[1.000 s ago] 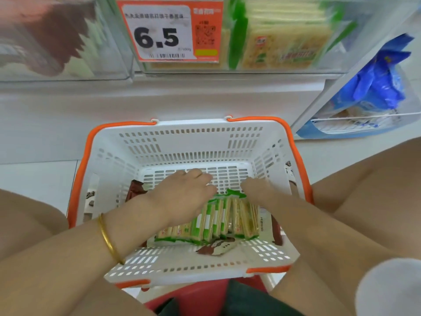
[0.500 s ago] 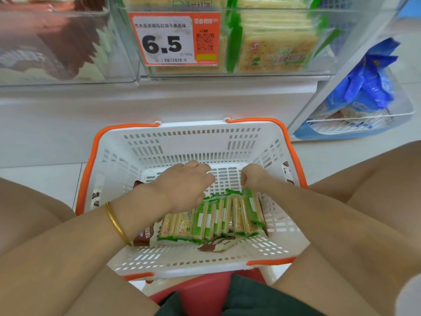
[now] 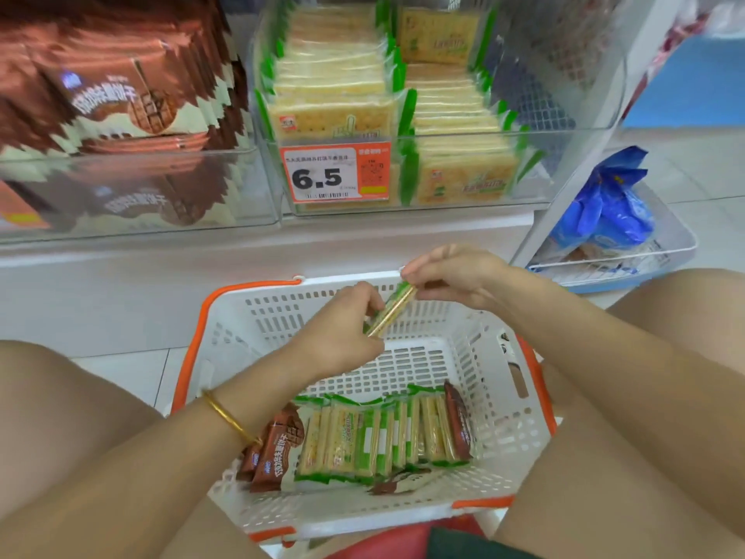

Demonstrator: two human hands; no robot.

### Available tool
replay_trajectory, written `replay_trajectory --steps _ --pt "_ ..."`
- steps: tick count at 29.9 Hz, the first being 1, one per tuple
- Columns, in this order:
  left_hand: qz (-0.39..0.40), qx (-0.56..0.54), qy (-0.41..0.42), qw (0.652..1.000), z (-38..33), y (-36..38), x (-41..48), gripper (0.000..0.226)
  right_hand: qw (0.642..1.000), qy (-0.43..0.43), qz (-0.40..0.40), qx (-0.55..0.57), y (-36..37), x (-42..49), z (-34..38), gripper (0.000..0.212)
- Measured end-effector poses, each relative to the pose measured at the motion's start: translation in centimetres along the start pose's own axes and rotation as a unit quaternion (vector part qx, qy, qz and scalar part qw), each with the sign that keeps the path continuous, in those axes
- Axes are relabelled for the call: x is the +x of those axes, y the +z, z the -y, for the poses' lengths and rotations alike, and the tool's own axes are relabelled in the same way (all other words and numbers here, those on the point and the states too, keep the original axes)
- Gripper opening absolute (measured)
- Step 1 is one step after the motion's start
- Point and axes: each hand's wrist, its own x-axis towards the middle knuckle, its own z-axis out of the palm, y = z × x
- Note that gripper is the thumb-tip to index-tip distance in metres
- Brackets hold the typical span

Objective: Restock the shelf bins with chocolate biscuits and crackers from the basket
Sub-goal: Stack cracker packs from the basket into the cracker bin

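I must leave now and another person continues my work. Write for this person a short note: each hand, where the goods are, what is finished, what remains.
Left hand: pinches the lower end of a cracker pack, above the basket.
Right hand: pinches its upper end.
In the basket: a row of cracker packs, with chocolate biscuit packs at both ends.
Done: the cracker bin and the chocolate bin hold stock.
Left: shelve the held pack, then empty the basket.
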Motion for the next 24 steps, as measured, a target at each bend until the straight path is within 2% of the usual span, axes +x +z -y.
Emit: replay_trajectory --steps 2,5,7,10,12,15,18,20,22,24 --pt "-0.019 -0.073 -0.006 0.997 -0.6 -1.8 -0.1 0.025 1.000 -0.020 -0.007 -0.008 -0.4 -1.2 1.2 0.004" --pt "-0.038 -0.152 -0.006 0.988 -1.6 -4.6 -0.6 0.023 0.987 -0.075 -0.008 -0.142 -1.4 -2.8 2.6 0.031" --pt "-0.035 -0.175 0.006 0.984 -2.6 -6.3 -1.2 0.027 0.976 -0.114 0.024 -0.184 -1.7 -4.1 3.5 0.039" --pt "-0.035 -0.189 0.028 0.981 -4.4 -8.4 -2.1 0.031 0.977 -0.139 0.096 -0.128 -1.8 -5.6 4.6 0.042" --pt "-0.054 -0.197 0.045 0.978 -5.8 -9.6 -2.3 0.031 0.974 -0.174 0.114 -0.094 -2.1 -6.4 5.8 0.034" --pt "-0.106 -0.236 0.084 0.962 -7.9 -11.5 -2.1 0.024 0.969 -0.223 0.106 -0.024 -3.4 -7.5 8.3 0.032" --pt "-0.157 -0.261 0.137 0.943 -9.3 -13.4 -0.9 0.028 0.966 -0.248 0.052 0.044 -5.5 -7.5 10.6 0.032" --pt "-0.210 -0.196 0.166 0.943 -9.7 -14.2 0.3 0.035 0.964 -0.257 0.005 0.071 -6.7 -6.8 11.7 0.027" --pt "-0.275 -0.052 0.192 0.941 -9.8 -14.9 1.8 0.036 0.961 -0.254 -0.063 0.093 -7.7 -5.1 13.0 0.021" --pt "-0.287 0.093 0.198 0.933 -9.9 -15.5 3.4 0.039 0.953 -0.251 -0.139 0.093 -8.5 -2.7 14.6 0.027"
